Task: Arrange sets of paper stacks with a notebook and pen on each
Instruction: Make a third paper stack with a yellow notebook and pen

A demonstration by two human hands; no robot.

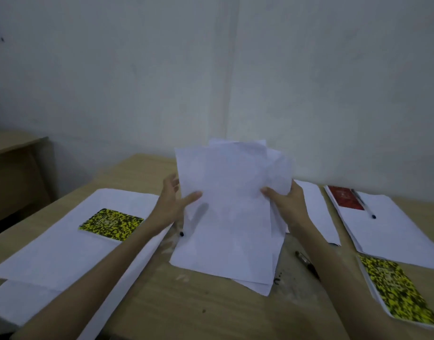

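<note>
Both my hands hold an uneven bundle of white sheets [231, 212] upright over the middle of the wooden table [211, 312]. My left hand [173, 202] grips its left edge, thumb in front; my right hand [285, 201] pinches the right edge. On the left lies a paper stack [63, 246] with a yellow-black notebook [111, 224] on it. On the right, another paper stack [392, 231] carries a red notebook [346, 197] and a pen [364, 203]. A second yellow-black notebook [397, 290] lies front right. A dark pen [306, 263] rests on the table; a pen tip [181, 233] shows behind the bundle.
More white sheets [316, 212] lie flat behind my right hand. A grey wall [211, 69] rises close behind the table. A second wooden desk [12, 168] stands at the far left. The table's bare wood shows scuffs and dark specks near the front.
</note>
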